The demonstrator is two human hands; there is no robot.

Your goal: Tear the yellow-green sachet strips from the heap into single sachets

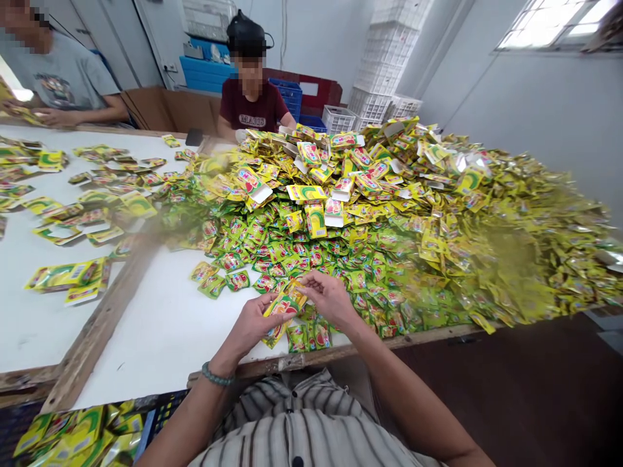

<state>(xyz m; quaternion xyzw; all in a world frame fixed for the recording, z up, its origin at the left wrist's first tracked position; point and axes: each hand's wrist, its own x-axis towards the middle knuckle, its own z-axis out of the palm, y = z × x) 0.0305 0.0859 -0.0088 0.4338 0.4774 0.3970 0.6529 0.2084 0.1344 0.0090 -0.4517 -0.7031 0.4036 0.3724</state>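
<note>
Just above the table's near edge, my left hand [256, 324] is closed round a small yellow and green candy box [283, 306], thumb across its printed front. My right hand [328, 298] pinches at the box's upper end; whether a small packet is also between those fingers I cannot make out. Below and around the hands lie small green candy packets [237, 280] with red fruit prints. Behind them rises a large heap of green packets, with yellow boxes [315, 219] on top, some with white flaps open.
Yellow packets [511, 259] spread to the right. A wooden strip [102, 331] divides the white tabletop [146, 331]. More boxes [71, 275] lie on the left, and a crate [150, 421] of boxes stands below. Two other people [253, 107] sit across the table.
</note>
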